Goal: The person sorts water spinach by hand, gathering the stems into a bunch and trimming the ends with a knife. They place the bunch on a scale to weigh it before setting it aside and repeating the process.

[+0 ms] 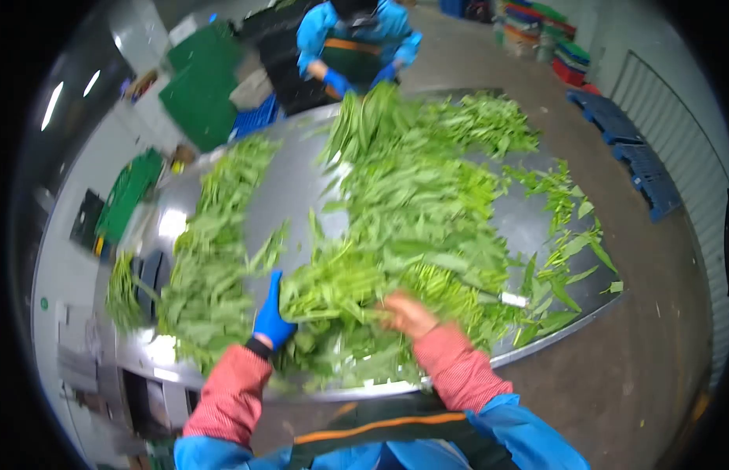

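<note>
My left hand, in a blue glove, is closed around the leafy end of a bunch of leafy greens, thumb pointing up along its left side. Bare and smeared by motion, my right hand is at the stem side of the same bunch; whether its fingers grip the stems cannot be made out. Beneath and beyond both hands lies a long heap of leafy greens, with cut stems toward the right. A small object with a white end rests among the stems to the right.
A metal table carries the greens, with another leafy row on the left and loose sprigs on the right. Across it, a co-worker in blue gloves handles a bunch. Blue pallets and stacked crates stand right.
</note>
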The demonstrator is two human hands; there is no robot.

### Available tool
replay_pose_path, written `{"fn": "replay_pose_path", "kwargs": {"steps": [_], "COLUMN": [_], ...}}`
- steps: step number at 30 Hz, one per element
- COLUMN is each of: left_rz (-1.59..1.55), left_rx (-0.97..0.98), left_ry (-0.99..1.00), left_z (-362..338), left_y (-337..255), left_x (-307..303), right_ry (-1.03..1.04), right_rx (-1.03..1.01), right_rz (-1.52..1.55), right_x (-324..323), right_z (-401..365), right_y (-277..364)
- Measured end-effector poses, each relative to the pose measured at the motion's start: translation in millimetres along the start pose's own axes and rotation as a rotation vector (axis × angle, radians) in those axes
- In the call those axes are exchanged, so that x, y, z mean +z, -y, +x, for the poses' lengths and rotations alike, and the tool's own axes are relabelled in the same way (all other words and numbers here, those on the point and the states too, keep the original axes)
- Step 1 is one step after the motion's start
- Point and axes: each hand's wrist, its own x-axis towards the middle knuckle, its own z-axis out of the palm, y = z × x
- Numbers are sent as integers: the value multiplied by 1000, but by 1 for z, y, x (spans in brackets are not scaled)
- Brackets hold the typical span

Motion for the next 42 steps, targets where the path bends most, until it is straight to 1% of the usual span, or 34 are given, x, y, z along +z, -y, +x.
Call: {"fn": "replay_pose_path", "kwargs": {"steps": [1,3,4,5,6,8,11,14,15,16,17,18,19,20,21,22,24,25,26,27,28,29,30,31,32,33,34,35,36,37,38,39,41,42], "left_rz": [14,-17,-60,-40,112,48,113,12,-119,-190,-259,-329,-412,-396,-312,-227,-301,-358,-415,-272,-192,-209,-225,-247,-268,-290,-303,-317,-329,-365,-372,-379,-417,-466], "left_rx": [-18,18,68,47,86,50,187,172,68,51,34,14,-4,40,40,42,-1,-25,-46,17,53,32,11,3,-8,-20,-36,-54,-73,-85,-72,-59,-48,-80], "left_ry": [23,18,-1,-22,-53,-46,-117,-11,64,84,104,124,121,101,71,46,38,51,64,61,67,65,62,64,64,61,69,77,92,106,132,160,257,315], "left_z": [-8,-11,-9,-11,-13,-21,-21,-22,-21,-23,-23,-26,-28,-29,-31,-32,-33,-32,-29,-26,-25,-25,-24,-25,-26,-29,-32,-35,-40,-43,-43,-43,-41,-37], "left_y": [13,30,30,15,18,-4,-13,-28,-16,-7,-3,0,-2,9,19,26,16,7,2,5,-19,-15,-11,-11,-12,-10,-5,4,12,19,18,16,7,-2], "left_x": [4,6,6,2,2,1,9,15,17,15,11,7,2,0,-3,-4,-1,3,6,12,12,16,20,19,15,10,5,0,-4,-5,-6,-6,-5,-5], "right_ry": [115,92,125,152,126,79,96,356,300,246,203,92,186,162,236,199,116,213,174,216,310,401,319,155,-8,-22,-38,-51,-117,102,321,212,35,152], "right_rx": [45,-85,-73,-57,-79,-143,-172,-100,-116,-130,-113,-143,-206,-300,-341,-318,-274,-205,-115,-59,-114,-175,-390,-236,-79,-220,-229,-263,-323,-340,-336,-364,-295,-399], "right_rz": [32,29,2,-26,-27,-37,-129,-106,-206,-306,-346,-356,-50,115,214,39,-313,-541,-730,-726,-783,-833,-676,-716,-751,-680,-253,-191,-8,42,92,-117,-457,-625], "right_x": [-22,-30,-34,-36,-36,-33,-33,4,18,30,50,27,19,-3,-18,-22,-8,-3,16,26,50,74,79,65,60,42,44,22,-3,-21,-24,-18,-9,7], "right_z": [10,11,10,6,2,3,20,33,29,21,3,13,3,7,3,8,6,8,9,18,8,-3,8,16,16,16,-9,-11,-6,0,1,5,17,24], "right_y": [2,15,25,33,40,58,54,34,32,34,58,64,84,91,103,97,88,74,61,42,38,33,10,12,32,46,74,93,104,110,120,115,93,83]}}
